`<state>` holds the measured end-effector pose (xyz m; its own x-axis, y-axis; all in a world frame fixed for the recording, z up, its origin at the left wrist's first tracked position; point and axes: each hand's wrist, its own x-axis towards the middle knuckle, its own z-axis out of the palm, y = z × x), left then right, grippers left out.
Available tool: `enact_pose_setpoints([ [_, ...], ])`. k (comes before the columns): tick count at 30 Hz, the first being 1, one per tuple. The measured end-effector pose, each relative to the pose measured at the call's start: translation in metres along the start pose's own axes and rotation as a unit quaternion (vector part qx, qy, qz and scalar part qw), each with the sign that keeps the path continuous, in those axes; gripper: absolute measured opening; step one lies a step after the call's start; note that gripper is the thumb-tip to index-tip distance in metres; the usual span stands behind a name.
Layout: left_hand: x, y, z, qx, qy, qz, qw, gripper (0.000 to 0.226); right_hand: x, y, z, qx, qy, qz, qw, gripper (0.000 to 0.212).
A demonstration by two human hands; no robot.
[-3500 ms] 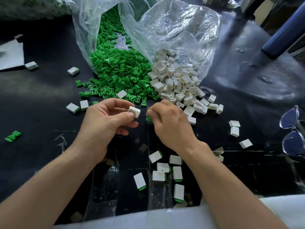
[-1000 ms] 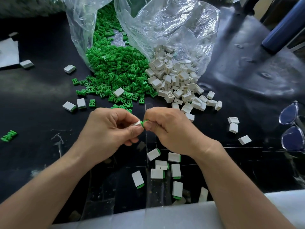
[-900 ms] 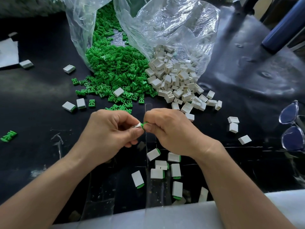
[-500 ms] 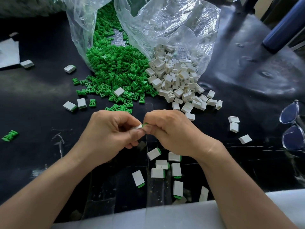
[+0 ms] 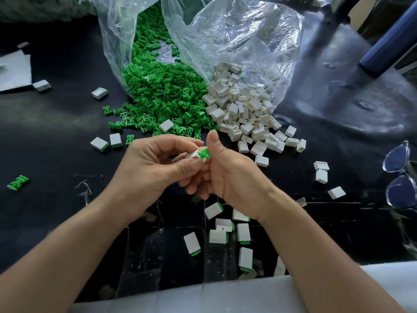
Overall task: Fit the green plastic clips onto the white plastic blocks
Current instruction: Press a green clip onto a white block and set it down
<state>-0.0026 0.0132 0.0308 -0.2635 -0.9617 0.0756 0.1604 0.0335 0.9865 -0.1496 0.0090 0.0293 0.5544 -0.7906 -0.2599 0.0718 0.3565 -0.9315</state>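
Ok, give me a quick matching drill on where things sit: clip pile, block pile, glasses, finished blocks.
Things:
1 clip pile
2 block pile
3 glasses
4 finished blocks

Places:
A at the right edge of view
B nearest the camera
C spilling from the left bag
D spilling from the right bag

Pairs: 1-C, 2-D, 3-A, 4-B.

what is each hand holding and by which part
The left hand pinches a white block by its bare end; the right hand touches the green clip at its other end, thumb raised, grip unclear.
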Motion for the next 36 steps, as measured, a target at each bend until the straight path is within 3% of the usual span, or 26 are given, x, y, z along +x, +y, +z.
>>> enact_pose_setpoints([
  [7,-0.001,-0.004,0.002,-0.008,-0.035,0.014,0.999,0.022,-0.003,0.003,0.0,-0.056,0.035,0.003,0.998,0.068],
  [17,-0.001,-0.003,0.004,0.005,-0.015,0.013,1.0,0.022,-0.005,0.004,0.011,-0.017,0.042,0.015,0.999,0.043],
  [28,-0.002,-0.004,0.006,0.012,0.003,-0.006,1.0,0.019,-0.005,0.009,0.011,-0.044,0.082,0.022,0.995,0.04],
  [33,-0.002,-0.003,0.006,-0.009,-0.003,-0.003,1.0,0.022,-0.002,0.003,0.008,-0.002,0.043,0.016,0.999,0.055],
  [36,-0.001,-0.003,0.005,-0.012,0.014,-0.006,1.0,0.023,-0.004,0.0,0.008,0.015,0.014,0.019,1.0,0.043],
])
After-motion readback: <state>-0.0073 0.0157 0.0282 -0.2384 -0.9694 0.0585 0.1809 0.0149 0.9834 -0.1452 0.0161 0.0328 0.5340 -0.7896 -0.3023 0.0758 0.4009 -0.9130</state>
